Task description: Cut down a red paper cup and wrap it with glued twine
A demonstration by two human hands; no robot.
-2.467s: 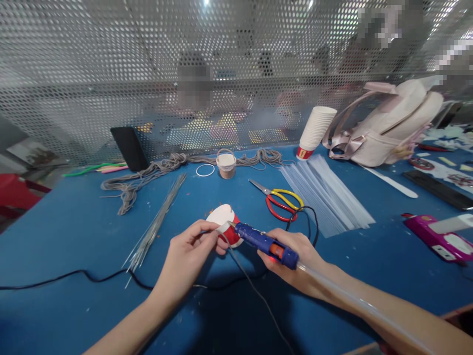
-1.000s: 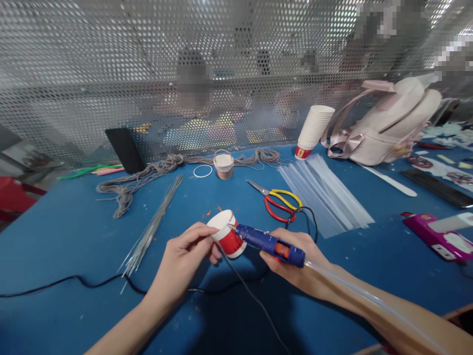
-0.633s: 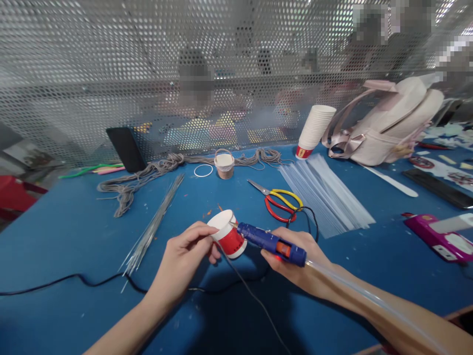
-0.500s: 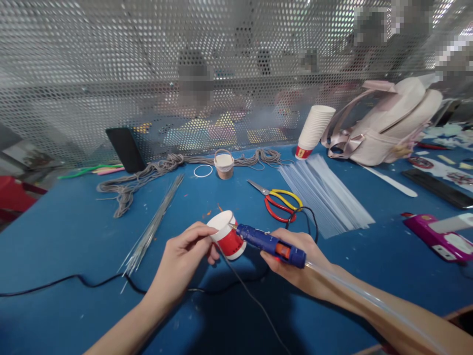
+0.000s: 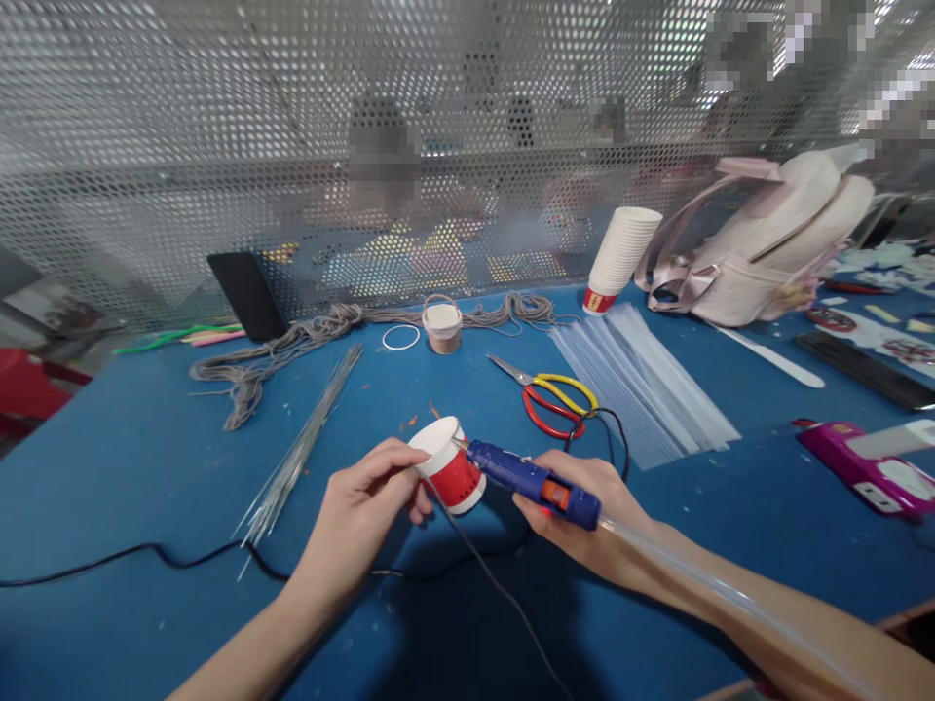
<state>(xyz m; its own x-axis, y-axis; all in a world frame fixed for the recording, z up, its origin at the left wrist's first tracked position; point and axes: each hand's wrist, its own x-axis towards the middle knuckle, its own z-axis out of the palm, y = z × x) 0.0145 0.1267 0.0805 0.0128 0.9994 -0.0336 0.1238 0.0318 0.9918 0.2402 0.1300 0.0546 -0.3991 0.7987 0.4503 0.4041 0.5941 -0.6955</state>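
The right hand (image 5: 584,511) was wrapped around a blue glue gun (image 5: 533,480), its long axis running leftward — nozzle touching the rim of the red-and-white paper cup (image 5: 447,463), which the left hand (image 5: 361,516) pinched just beside it, above the blue table (image 5: 146,458).

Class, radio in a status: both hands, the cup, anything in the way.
Left hand grips cup. Right hand holds glue gun, nozzle at cup rim. Thin wire trails below; scissors lie clear behind.
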